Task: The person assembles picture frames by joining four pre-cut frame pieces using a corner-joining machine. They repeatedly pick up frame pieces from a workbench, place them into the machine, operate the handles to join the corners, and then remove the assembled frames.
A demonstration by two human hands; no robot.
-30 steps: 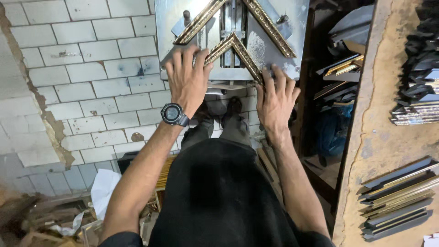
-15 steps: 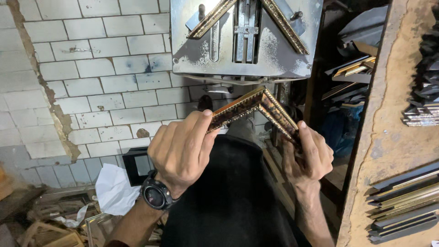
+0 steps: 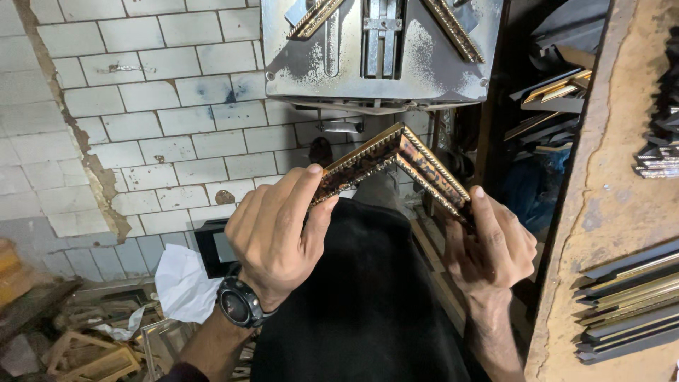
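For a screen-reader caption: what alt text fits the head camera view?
Two bare hands, left hand and right hand, hold a joined ornate gold-and-brown frame corner below a metal joining machine, beside a workbench with stacked mouldings.

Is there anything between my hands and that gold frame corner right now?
No. The left hand and right hand each grip one leg of the frame corner directly; nothing visible lies between them.

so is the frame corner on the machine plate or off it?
Off. Left hand and right hand hold the joined frame corner in the air, below the metal machine plate.
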